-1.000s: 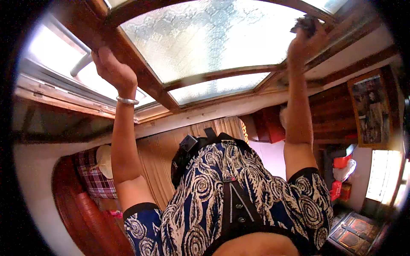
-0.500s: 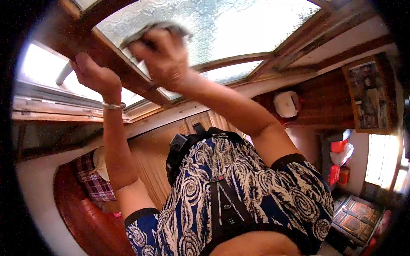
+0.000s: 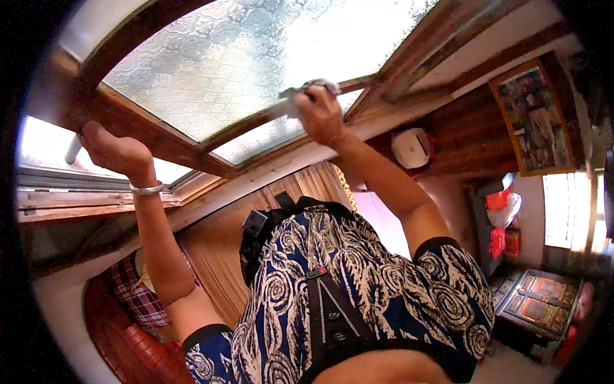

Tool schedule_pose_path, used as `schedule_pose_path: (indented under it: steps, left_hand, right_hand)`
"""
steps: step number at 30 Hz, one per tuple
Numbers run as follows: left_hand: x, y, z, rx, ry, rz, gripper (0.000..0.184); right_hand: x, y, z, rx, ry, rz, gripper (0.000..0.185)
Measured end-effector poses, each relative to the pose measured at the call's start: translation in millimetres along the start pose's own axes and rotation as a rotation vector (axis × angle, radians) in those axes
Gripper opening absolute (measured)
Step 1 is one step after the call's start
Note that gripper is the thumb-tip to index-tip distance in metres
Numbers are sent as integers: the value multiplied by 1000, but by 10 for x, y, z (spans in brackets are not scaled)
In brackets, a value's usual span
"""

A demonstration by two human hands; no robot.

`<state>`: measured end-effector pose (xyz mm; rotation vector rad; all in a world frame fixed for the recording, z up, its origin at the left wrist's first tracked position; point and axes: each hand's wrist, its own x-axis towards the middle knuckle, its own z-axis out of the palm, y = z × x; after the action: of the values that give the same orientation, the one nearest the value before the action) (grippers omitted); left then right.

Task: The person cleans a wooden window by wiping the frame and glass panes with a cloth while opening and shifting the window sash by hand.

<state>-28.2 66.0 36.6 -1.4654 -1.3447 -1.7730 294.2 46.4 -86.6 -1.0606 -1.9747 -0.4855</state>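
My right hand (image 3: 320, 115) is closed around a crumpled grey cloth (image 3: 312, 87). The cloth lies at the lower wooden rail of a window with patterned glass (image 3: 224, 70), near the rail's right end. My left hand (image 3: 118, 152), with a silver bangle at the wrist, grips the brown wooden window frame (image 3: 144, 121) at its left side. Its fingertips are mostly hidden against the wood.
Below the left hand is a wooden sill (image 3: 96, 203) with a second bright pane beside it. A wooden panel (image 3: 217, 256) stands under the window. To the right hang a framed picture (image 3: 534, 118) and a white object (image 3: 411, 148). A dark red sofa (image 3: 144, 349) is at lower left.
My right hand has moved the cloth right and down, from the left part of the glass to the lower rail. My left hand stays at the frame; the whole view has shifted slightly.
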Motion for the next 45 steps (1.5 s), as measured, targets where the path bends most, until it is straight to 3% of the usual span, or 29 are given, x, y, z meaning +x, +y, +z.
schedule_pose_path:
  steps: [1, 3, 4, 5, 6, 7, 8, 11, 12, 14, 15, 16, 17, 20, 22, 23, 25, 27, 28, 31, 32, 35, 37, 39, 41, 43, 45]
  left_hand:
    - [-17, -7, -23, -26, -8, -64, 27]
    - [7, -75, 5, 180, -21, 137, 31]
    - [42, 34, 74, -19, 103, 63, 34]
    - [36, -72, 51, 192, 76, 308, 36]
    - [16, -24, 14, 106, 31, 125, 36]
    - [-3, 29, 7, 19, -16, -57, 37]
    - [17, 94, 31, -63, 16, -111, 36]
    - [21, -15, 34, 0, -13, -113, 35]
    - [52, -45, 46, 122, 26, 186, 34]
    - [35, -33, 6, 56, -27, 91, 30]
    - [25, -26, 27, 27, -6, 32, 29]
    - [31, -66, 62, 101, 52, 183, 26]
    - [41, -110, 87, 173, 104, 338, 23]
    - [81, 31, 34, 178, -5, 163, 16]
    - [108, 145, 66, 28, 47, 112, 14]
    - [136, -30, 129, 109, 109, 345, 15]
    - [90, 19, 79, 8, 29, 159, 18]
    - [85, 176, 116, -276, 42, -177, 27]
    - [93, 197, 138, -333, 52, -132, 27]
    - [79, 234, 119, -418, 18, -275, 28]
    - [93, 266, 121, -405, 29, -265, 27]
    - [129, 143, 222, -103, 138, 122, 26]
    - [118, 136, 157, 27, 64, 225, 26]
    - [81, 227, 173, -121, 68, -56, 25]
    - [98, 100, 141, 78, 41, 193, 25]
    - [103, 200, 168, 5, 79, 140, 25]
    - [80, 147, 106, 141, 3, 149, 24]
  right_hand:
    - [-9, 124, -52, 27, -37, 48, 30]
    - [-59, 382, -198, -46, -12, 46, 29]
    - [-68, 555, -318, -126, -19, 42, 28]
    - [-59, 751, -443, -212, -24, 33, 27]
    - [-96, 851, -513, -157, 14, 215, 25]
    - [-121, 923, -508, -168, 13, 216, 25]
    - [-143, 986, -504, -165, -7, 231, 24]
    - [-113, 935, -463, -119, -37, 286, 21]
    - [-114, 900, -396, -166, 35, 347, 21]
    - [-121, 819, -337, -192, 94, 409, 22]
    - [-104, 783, -360, -319, 82, 358, 23]
    - [-120, 739, -344, -432, 66, 305, 24]
    - [-209, 840, -265, -286, 89, 370, 24]
    - [-84, 552, -189, -205, 81, 292, 24]
    - [-53, 338, -125, -131, 13, 195, 23]
    - [-25, 158, -58, -121, 0, 174, 27]
    - [65, -169, 82, -14, -29, 105, 27]
    - [159, -500, 228, -28, -66, 115, 23]
    - [194, -640, 275, 27, -109, 87, 23]
    - [301, -954, 435, 150, -217, -24, 25]
    - [360, -1054, 444, 208, -248, -32, 26]
    - [311, -1379, 703, 232, -349, -85, 23]
    - [379, -1363, 593, 195, -325, -112, 30]
    - [378, -1303, 559, 253, -281, -100, 33]
    - [394, -1205, 430, 253, -317, -137, 34]
    - [342, -1052, 415, 258, -328, -73, 32]
    - [250, -798, 297, 232, -162, -50, 25]
